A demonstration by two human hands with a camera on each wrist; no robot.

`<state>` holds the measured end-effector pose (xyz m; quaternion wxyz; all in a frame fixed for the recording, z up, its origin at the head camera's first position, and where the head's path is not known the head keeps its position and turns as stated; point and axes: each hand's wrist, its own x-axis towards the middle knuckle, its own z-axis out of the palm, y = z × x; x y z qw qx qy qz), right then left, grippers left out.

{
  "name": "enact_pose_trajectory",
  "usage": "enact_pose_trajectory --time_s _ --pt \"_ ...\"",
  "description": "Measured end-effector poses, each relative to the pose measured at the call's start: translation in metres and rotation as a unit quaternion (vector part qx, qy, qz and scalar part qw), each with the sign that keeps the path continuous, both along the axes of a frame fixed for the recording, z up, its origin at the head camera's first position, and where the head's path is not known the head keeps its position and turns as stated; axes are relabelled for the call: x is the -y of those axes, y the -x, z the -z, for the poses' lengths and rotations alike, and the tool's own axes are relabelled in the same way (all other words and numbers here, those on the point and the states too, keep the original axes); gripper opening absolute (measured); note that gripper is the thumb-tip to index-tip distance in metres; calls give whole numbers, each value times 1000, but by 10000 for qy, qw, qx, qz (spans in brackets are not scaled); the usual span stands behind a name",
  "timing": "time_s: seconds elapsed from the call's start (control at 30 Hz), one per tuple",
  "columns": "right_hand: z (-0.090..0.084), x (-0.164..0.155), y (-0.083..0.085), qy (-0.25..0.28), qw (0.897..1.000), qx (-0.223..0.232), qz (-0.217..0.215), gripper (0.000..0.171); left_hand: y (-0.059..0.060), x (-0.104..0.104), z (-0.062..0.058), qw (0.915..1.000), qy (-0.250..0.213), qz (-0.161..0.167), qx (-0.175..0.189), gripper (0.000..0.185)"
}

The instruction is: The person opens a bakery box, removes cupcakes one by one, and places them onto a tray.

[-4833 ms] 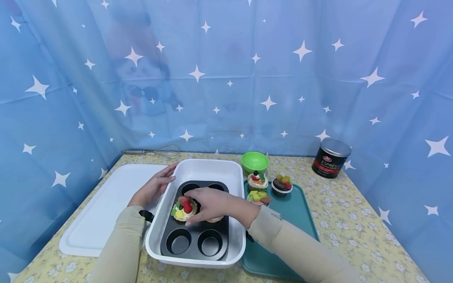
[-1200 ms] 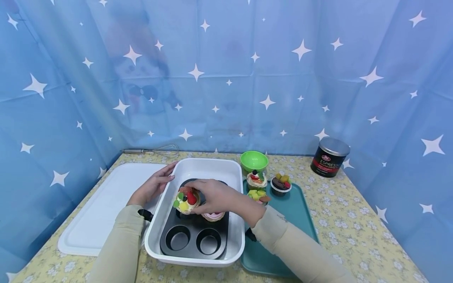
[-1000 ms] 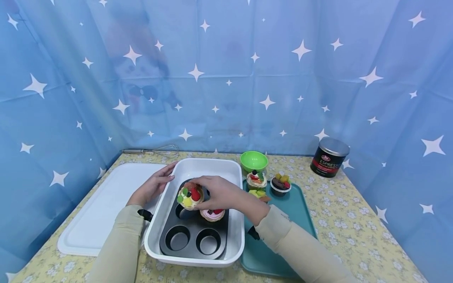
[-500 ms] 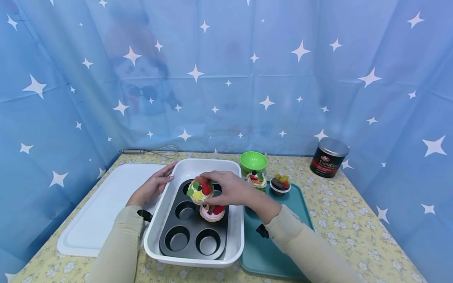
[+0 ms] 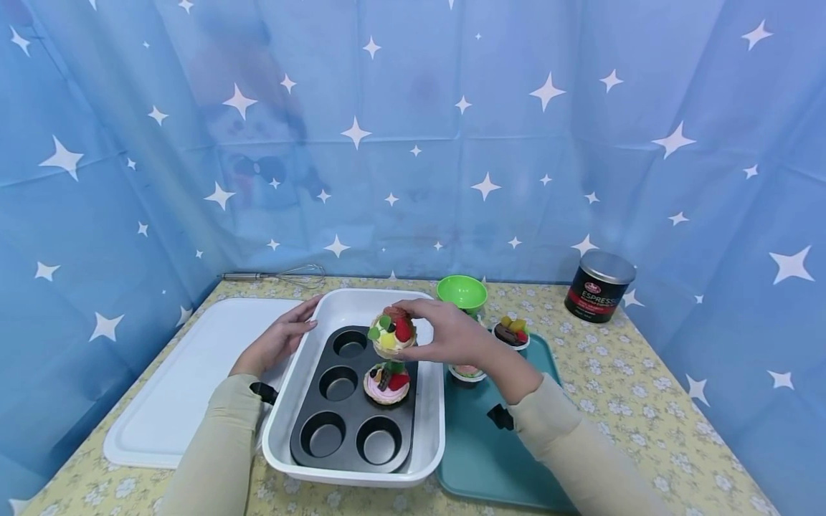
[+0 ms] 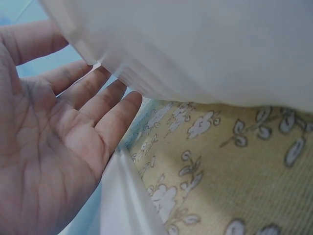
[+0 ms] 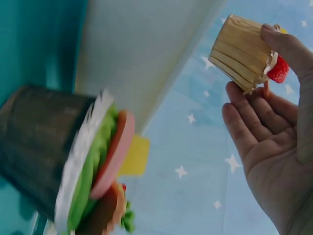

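Note:
My right hand (image 5: 457, 333) pinches a fruit-topped cupcake (image 5: 391, 335) between thumb and fingers, held above the muffin tin. Its pleated tan wrapper and a red strawberry show in the right wrist view, with the cupcake (image 7: 242, 53) tipped sideways there. Inside a deep white rectangular pan (image 5: 351, 474) lies the dark muffin tin (image 5: 351, 410). One pink-frosted cupcake (image 5: 386, 385) sits in its middle right cup; the other visible cups are bare. Fingers extended, my left hand (image 5: 276, 345) rests against the pan's left wall; in the left wrist view its fingertips (image 6: 131, 100) meet the white wall.
A teal tray (image 5: 493, 466) at the right carries several cupcakes, including a chocolate one (image 5: 512, 334) and one (image 5: 466, 373) partly behind my right hand. Behind stand a green bowl (image 5: 462, 292) and an espresso can (image 5: 600, 288). A white board (image 5: 187, 394) and a whisk (image 5: 274, 276) lie left.
My right hand has lifted the fruit-topped cupcake out of the middle left cup and carried it up and right, uncovering the pink one. My left hand stays at the pan.

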<state>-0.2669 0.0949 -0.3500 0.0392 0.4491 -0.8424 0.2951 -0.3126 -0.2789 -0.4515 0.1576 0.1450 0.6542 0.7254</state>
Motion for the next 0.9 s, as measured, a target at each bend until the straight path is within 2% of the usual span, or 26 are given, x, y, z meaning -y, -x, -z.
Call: enact_pose_trajectory --time_s 0.13,0.57,0.8,0.9 --pt "-2 -11 1 -17 10000 -28 80 74 0 0 0 10000 41 -9 -14 71" --pt "-5 -46 -2 -171 9972 -539 488 71 0 -1 -1 10000 83 0 -25 71" --pt "-7 -68 -5 -42 9958 -68 916 68 0 -1 -1 10000 75 -26 -22 70" --pt "-8 -77 -6 -60 9951 -28 990 68 -1 -1 0 10000 64 -26 -23 70"
